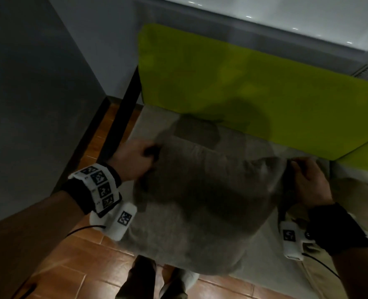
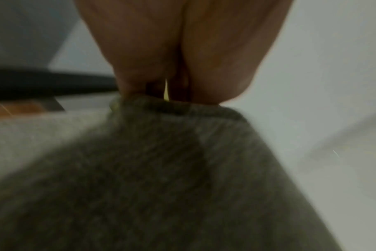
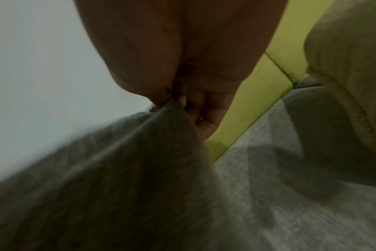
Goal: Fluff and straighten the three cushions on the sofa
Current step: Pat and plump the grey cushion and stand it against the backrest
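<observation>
The grey cushion (image 1: 200, 190) fills the lower middle of the head view, lifted clear of the pale grey sofa seat (image 1: 152, 121) and held in front of the lime-green sofa back (image 1: 243, 87), which runs across the upper right of the frame. The left hand (image 1: 135, 160) pinches the cushion's upper left corner, and the left wrist view shows thumb and fingers closed on a bunched fold of the grey fabric. The right hand (image 1: 308, 182) pinches the opposite corner at the right of the frame, and in the right wrist view the cloth is drawn up into a taut peak between its fingers (image 3: 204, 108). The frames are streaked with blur, so the cushion is probably being shaken, though that cannot be read with certainty. By my judgement the task is in its fluffing step on this one cushion, which is not yet set back against the sofa back. A second grey cushion (image 1: 355, 190) sits at the right edge of the head view, just beside the right hand, and whether it has been plumped cannot be told. A third cushion is not in view in any frame. So at least one placement is left, and likely more. Below, brown floor tiles (image 1: 81, 266) show at the lower left.
</observation>
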`<move>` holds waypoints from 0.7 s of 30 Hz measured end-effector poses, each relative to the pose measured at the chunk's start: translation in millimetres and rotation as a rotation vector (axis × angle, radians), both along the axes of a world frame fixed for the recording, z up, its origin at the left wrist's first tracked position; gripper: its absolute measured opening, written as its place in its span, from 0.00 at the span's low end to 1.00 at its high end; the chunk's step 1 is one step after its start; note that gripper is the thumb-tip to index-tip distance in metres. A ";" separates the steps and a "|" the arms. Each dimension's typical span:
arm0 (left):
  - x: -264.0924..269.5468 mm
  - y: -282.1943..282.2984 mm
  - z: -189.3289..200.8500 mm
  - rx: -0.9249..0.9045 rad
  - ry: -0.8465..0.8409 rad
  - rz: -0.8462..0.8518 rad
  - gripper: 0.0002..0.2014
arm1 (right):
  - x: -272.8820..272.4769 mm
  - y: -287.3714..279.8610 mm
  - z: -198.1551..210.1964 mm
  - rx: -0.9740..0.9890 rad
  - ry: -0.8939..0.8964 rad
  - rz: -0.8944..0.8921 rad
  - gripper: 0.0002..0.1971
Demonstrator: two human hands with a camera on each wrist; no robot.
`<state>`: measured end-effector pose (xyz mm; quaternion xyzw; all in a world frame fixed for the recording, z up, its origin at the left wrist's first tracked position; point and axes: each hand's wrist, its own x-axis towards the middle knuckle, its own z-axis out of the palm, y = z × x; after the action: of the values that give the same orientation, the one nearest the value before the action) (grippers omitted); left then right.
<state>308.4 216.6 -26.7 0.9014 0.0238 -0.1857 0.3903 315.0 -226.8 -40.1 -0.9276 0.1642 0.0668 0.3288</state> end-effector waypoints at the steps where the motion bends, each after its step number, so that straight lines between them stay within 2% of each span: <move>1: 5.0 9.2 -0.4 -0.040 -0.080 0.192 0.06 | -0.5 -5.1 -1.4 -0.010 0.002 -0.033 0.10; 2: 11.7 17.7 1.9 -0.095 -0.156 0.353 0.06 | -1.8 -8.1 -2.1 -0.014 0.002 -0.043 0.11; 3: 19.1 23.3 7.0 -0.115 -0.213 0.435 0.06 | -2.1 -9.9 -3.5 -0.006 -0.003 -0.034 0.10; 6: 40.0 23.4 20.5 0.048 -0.298 0.357 0.07 | 3.4 -6.6 -2.9 0.018 -0.044 -0.012 0.09; 8: 52.0 19.5 27.3 0.087 -0.313 0.340 0.08 | 14.6 -1.9 -0.1 -0.032 -0.076 -0.006 0.11; 11: 68.1 12.5 30.8 0.195 -0.379 0.376 0.16 | 29.9 3.4 3.2 -0.099 -0.039 0.016 0.15; 13: 78.1 5.9 30.2 0.244 -0.404 0.360 0.20 | 31.1 5.3 4.0 -0.163 -0.126 0.176 0.21; 15: 79.1 -2.7 21.2 0.187 -0.411 0.163 0.24 | 24.2 10.8 1.6 -0.293 -0.236 0.456 0.26; 17: 66.7 -18.2 2.7 0.174 -0.323 -0.179 0.36 | 13.6 24.3 -6.9 -0.384 -0.244 0.738 0.30; 19: 45.3 -37.1 -21.3 0.312 -0.174 -0.505 0.47 | 5.1 45.3 -22.5 -0.391 -0.136 0.921 0.33; 20: 35.9 -42.8 -35.5 0.399 -0.090 -0.606 0.51 | 2.2 53.2 -35.5 -0.371 -0.071 0.979 0.34; 21: 26.1 -47.7 -48.2 0.464 -0.004 -0.638 0.53 | 1.3 57.1 -51.6 -0.349 -0.017 1.007 0.35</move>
<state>334.4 168.9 -74.9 0.9283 -0.2170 -0.2855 0.0987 316.4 -169.7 -91.7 -0.9331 -0.2952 0.1804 0.0982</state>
